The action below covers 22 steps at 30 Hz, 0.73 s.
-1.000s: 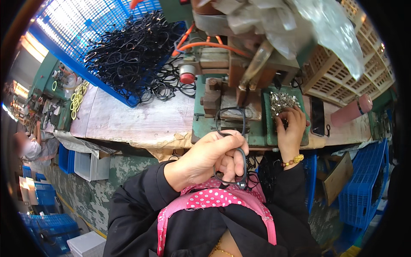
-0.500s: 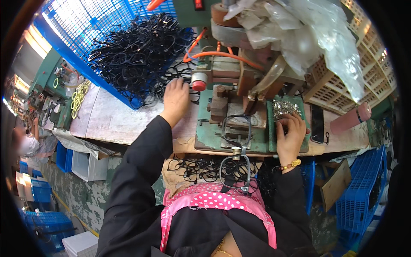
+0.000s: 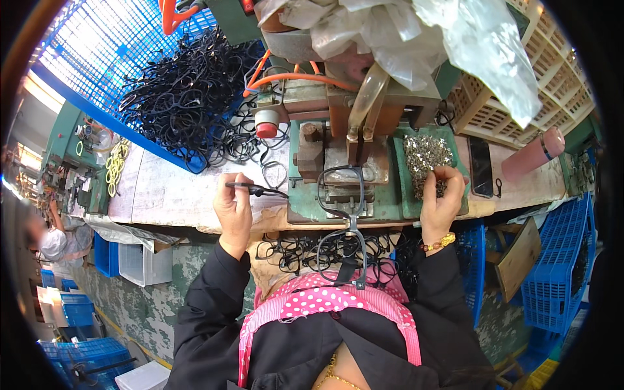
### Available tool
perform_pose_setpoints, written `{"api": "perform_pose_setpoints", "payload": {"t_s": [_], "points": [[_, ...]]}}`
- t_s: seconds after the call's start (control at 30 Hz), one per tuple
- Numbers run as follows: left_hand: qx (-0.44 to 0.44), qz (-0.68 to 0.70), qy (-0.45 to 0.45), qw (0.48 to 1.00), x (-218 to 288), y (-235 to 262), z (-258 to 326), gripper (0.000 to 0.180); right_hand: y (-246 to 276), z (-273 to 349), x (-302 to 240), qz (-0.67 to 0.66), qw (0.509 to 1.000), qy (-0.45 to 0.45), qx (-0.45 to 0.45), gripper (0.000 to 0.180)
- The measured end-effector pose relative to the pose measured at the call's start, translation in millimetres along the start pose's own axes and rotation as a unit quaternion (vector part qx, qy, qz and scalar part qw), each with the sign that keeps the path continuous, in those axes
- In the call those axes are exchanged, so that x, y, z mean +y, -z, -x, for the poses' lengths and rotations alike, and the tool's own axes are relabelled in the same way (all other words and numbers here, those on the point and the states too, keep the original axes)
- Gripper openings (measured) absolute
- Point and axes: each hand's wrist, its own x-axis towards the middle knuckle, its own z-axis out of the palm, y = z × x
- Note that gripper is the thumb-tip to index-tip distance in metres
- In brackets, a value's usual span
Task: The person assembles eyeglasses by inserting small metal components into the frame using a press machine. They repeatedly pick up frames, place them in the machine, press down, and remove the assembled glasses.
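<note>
My left hand (image 3: 234,211) is closed at the front of the bench, pinching a black glasses frame (image 3: 260,190) between thumb and fingers. My right hand (image 3: 443,203) reaches into the green tray (image 3: 399,166), its thumb and fingers curled together among small silvery metal pieces (image 3: 426,156). Whatever sits between those fingertips is too small to make out. Between my hands stands a green bench press (image 3: 305,208) with a steel fixture. A larger dark glasses frame (image 3: 351,224) appears upright in front of it, over my lap.
A blue basket (image 3: 117,133) heaped with black glasses frames (image 3: 188,97) stands at the back left. More frames (image 3: 292,250) lie on my lap. A red push button (image 3: 266,130), clear plastic bags (image 3: 390,39), a phone (image 3: 480,168) and a pink bottle (image 3: 533,156) surround the press.
My left hand has come back from the frames beside the blue basket toward me, now with a black glasses frame in it. My right hand stays at the tray, its fingertips drawn closer together.
</note>
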Motion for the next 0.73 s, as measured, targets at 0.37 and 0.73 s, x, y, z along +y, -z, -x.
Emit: {"api": "perform_pose_setpoints", "payload": {"t_s": [0.37, 0.73], "points": [[-0.112, 0.264, 0.303, 0.909, 52.7, -5.8, -10.8, 0.047, 17.7, -18.4, -38.3, -0.202, 0.966, -0.119, -0.112, 0.015], [-0.154, 0.195, -0.016, 0.968, 155.5, -22.9, -43.7, 0.023, -12.8, -32.6, -112.4, -0.345, 0.916, -0.106, -0.172, 0.027]]}}
